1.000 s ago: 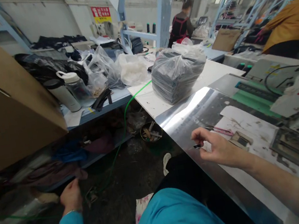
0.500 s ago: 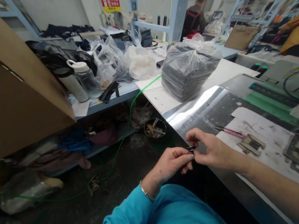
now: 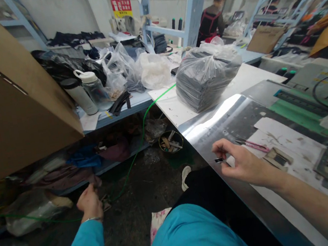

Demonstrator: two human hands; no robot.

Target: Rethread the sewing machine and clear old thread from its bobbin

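My right hand [image 3: 233, 162] is over the front edge of the metal machine table [image 3: 201, 130], thumb and fingers curled. At its fingertips it grips a small black strip [image 3: 219, 160] with a pale band, too small to name more exactly. My left hand [image 3: 89, 202] is far out to the left, above the dark floor and in front of the low shelf. Its fingers are closed, and whatever they may hold is hidden. Beside my right hand, pink-handled tweezers [image 3: 255, 145] lie on white paper [image 3: 291, 137], near a small metal frame [image 3: 277, 158].
A clear bag of stacked dark pieces [image 3: 203, 80] stands on the white board. A large cardboard box [image 3: 20, 102] blocks the upper left. A green hose [image 3: 144, 121] runs down to the floor, near a bin of scraps [image 3: 170, 141]. Another person [image 3: 210, 18] sits farther back.
My left hand has parted from my right hand and swung far to the left. My right hand has shifted slightly right, still gripping the small black strip.
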